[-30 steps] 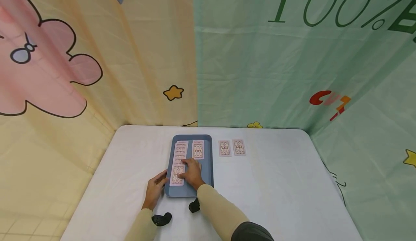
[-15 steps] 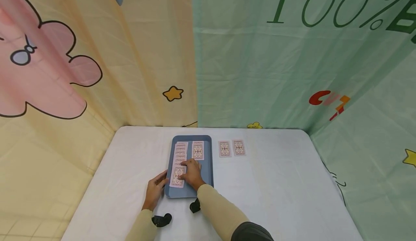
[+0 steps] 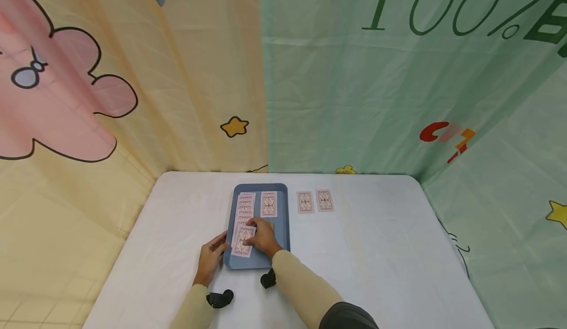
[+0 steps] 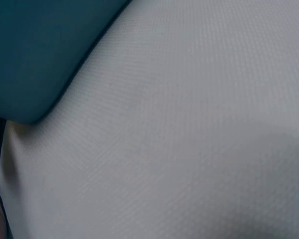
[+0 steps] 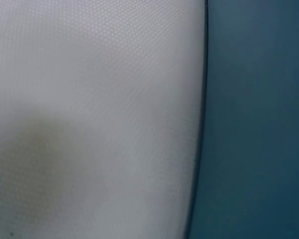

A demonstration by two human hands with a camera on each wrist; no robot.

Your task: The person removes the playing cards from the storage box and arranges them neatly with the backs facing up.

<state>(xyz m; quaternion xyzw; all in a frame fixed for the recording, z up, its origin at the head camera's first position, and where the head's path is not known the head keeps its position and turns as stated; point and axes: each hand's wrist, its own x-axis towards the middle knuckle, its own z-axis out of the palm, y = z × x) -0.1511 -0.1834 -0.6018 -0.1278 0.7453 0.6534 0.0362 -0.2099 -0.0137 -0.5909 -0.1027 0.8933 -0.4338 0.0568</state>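
Note:
A blue tray (image 3: 282, 230) lies on the white table, with an overlapping column of patterned playing cards (image 3: 245, 210) along its left side. Between thumb and fingers, my right hand (image 3: 266, 239) pinches the nearest playing card (image 3: 243, 244), which sits slightly askew over the column's lower end. My left hand (image 3: 210, 261) touches the tray's left rim with thumb and fingertips, its fingers fairly straight. Another card (image 3: 268, 205) lies at the tray's upper right. The left wrist view shows a tray corner (image 4: 45, 55); the right wrist view shows the tray's side (image 5: 259, 119), no cards.
Two cards, a left one (image 3: 305, 202) and a right one (image 3: 325, 200), lie face down on the white table (image 3: 376, 250), right of the tray. Printed curtains (image 3: 336, 92) enclose the table's back and sides. Black wrist devices (image 3: 220, 299) sit by both wrists.
The nearest card has shifted slightly right and turned, so it no longer lines up with the column. My right hand moved a little with it. The left hand has stayed at the rim.

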